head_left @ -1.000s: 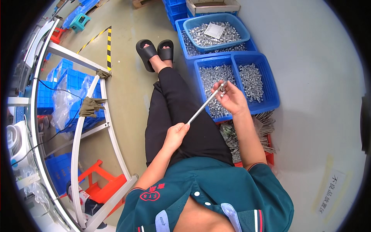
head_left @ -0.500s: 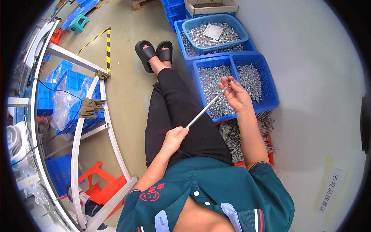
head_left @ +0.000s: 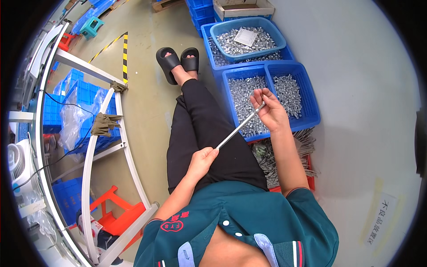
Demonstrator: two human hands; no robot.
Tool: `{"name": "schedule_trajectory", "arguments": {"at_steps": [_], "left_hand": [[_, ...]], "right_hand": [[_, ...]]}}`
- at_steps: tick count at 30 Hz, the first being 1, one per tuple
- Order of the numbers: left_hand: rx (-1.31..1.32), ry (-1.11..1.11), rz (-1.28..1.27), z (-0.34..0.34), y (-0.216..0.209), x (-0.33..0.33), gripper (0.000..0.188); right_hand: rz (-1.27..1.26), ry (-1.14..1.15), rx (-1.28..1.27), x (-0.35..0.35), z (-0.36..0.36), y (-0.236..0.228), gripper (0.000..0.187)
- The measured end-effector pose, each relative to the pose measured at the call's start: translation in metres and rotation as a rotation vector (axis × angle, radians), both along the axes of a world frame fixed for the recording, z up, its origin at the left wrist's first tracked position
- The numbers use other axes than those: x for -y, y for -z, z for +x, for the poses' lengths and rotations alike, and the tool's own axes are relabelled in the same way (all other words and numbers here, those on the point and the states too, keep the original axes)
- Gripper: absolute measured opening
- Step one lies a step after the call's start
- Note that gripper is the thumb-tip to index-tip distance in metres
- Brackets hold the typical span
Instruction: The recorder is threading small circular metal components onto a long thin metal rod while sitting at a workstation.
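Note:
A slim, silvery metal rod (head_left: 238, 129) slants across my lap, its far end raised toward the right. My left hand (head_left: 202, 163) is closed round the near end, over my thighs. At the far end, the thumb and fingers of my right hand (head_left: 271, 112) are curled about the rod's tip; whether they also hold a small part there cannot be made out. Just beyond this hand is a divided blue bin (head_left: 310, 91) full of small silver metal pieces (head_left: 243, 87).
Behind it, a light-blue basket (head_left: 216, 29) of similar pieces rests on another bin. Thin metal rods (head_left: 267, 165) lie in a red container near my right elbow. A white metal frame (head_left: 130, 165) and a red stool (head_left: 116, 218) stand left; a grey-white surface (head_left: 351, 147) extends right.
Both hands and the rod have shifted very slightly, the near end a little to the right. The grip looks the same.

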State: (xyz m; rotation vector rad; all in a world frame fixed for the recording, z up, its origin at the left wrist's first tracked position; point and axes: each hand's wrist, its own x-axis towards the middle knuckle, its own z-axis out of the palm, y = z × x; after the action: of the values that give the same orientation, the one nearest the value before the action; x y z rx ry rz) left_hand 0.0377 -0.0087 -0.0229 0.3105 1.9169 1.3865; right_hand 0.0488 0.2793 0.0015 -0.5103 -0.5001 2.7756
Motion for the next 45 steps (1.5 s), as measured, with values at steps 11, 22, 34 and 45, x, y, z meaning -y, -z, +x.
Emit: {"name": "schedule_trajectory", "arguments": {"at_steps": [11,22,34,45], "left_hand": [[-0.142,-0.036,-0.069,0.003,-0.005,0.002,0.037],[-0.534,-0.052,-0.125,-0.002,-0.016,-0.001,0.034],[-0.226,-0.045,-0.117,-0.006,-0.017,-0.009,0.037],[0.155,-0.129,0.164,0.013,-0.046,-0.019,0.035]], "right_hand": [[-0.160,0.011,-0.001,0.007,-0.001,-0.010,0.018],[-0.113,-0.018,-0.059,0.011,-0.003,-0.022,0.016],[-0.246,0.029,0.138,0.011,-0.015,-0.020,0.021],[-0.191,0.219,0.090,0.031,-0.028,-0.046,0.026]]}}
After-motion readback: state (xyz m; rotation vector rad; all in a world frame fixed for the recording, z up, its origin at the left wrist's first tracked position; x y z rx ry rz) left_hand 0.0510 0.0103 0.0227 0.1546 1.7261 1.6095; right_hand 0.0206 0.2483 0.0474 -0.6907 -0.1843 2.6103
